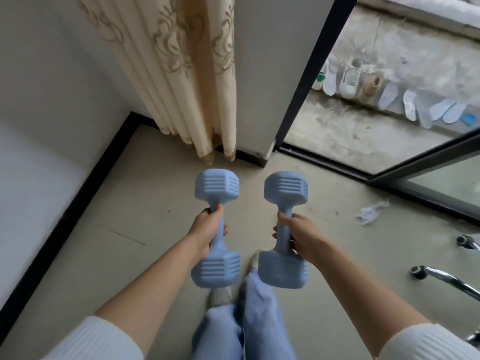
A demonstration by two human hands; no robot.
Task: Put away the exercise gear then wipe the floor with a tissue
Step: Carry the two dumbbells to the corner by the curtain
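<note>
You hold one dumbbell in each hand, both lifted off the floor (124, 245).

The floor runs under both grips, and the curtain (187, 74) hangs ahead of them, past the far heads. Your left hand (206, 231) curls tight round the handle of the left dumbbell (219, 245), and your right hand (304, 236) wraps the right dumbbell (282, 240) the same way. The two bars point away from you, side by side and apart. The crumpled tissue (371, 213) lies on the floor, well out to the right of your right grip.
</note>
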